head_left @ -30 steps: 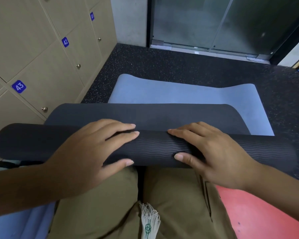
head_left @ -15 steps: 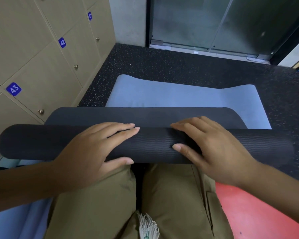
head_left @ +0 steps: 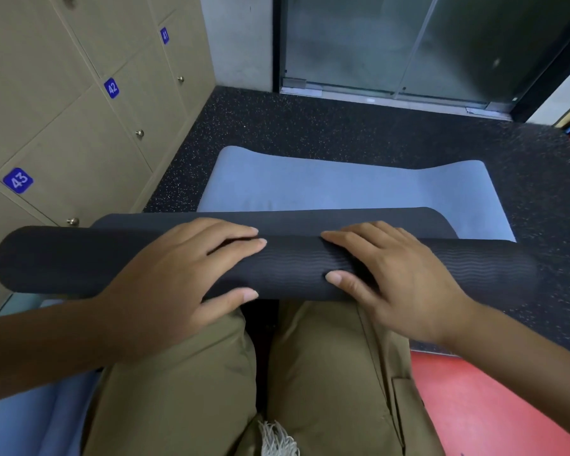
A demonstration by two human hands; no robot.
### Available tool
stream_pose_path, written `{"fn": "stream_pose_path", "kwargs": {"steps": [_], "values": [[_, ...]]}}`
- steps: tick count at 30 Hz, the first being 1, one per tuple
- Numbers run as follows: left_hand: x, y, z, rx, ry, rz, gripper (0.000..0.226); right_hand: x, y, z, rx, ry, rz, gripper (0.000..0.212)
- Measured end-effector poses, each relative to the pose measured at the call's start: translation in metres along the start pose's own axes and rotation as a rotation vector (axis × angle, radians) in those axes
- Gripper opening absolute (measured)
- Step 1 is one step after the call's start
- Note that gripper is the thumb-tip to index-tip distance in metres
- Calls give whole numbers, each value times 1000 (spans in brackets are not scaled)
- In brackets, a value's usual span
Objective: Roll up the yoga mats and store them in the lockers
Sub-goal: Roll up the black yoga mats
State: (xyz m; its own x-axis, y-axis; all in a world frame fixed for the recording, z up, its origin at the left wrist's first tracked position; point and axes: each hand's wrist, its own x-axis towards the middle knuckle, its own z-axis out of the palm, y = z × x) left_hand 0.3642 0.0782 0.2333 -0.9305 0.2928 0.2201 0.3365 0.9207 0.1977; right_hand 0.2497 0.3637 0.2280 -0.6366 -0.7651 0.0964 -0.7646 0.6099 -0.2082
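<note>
Beige lockers [head_left: 63, 133] stand at your left; the soft, springy black mat [head_left: 293, 268] lies nearly rolled over the blue mat [head_left: 326, 185]. Your left hand [head_left: 178, 274] and right hand [head_left: 399, 281] press flat-fingered mid-roll; clasp it there.

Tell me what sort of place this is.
Probably a gym or yoga studio's locker area. Numbered lockers line the left wall, speckled rubber flooring covers the ground, and both hands press a dark yoga mat being rolled over a blue mat.
</note>
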Motion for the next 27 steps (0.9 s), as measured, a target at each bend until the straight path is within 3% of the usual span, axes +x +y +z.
{"fn": "stream_pose_path", "kwargs": {"steps": [9, 19, 27], "values": [[2, -2, 17, 27, 42, -3, 62, 32, 13, -9, 42, -122, 44, 60], [27, -25, 21, -61, -26, -70, 74, 15, 3, 13, -130, 116, 66, 60], [55, -42, 18, -90, -129, -119, 73, 26, 13, 20, -171, 105, 126, 65]]}}
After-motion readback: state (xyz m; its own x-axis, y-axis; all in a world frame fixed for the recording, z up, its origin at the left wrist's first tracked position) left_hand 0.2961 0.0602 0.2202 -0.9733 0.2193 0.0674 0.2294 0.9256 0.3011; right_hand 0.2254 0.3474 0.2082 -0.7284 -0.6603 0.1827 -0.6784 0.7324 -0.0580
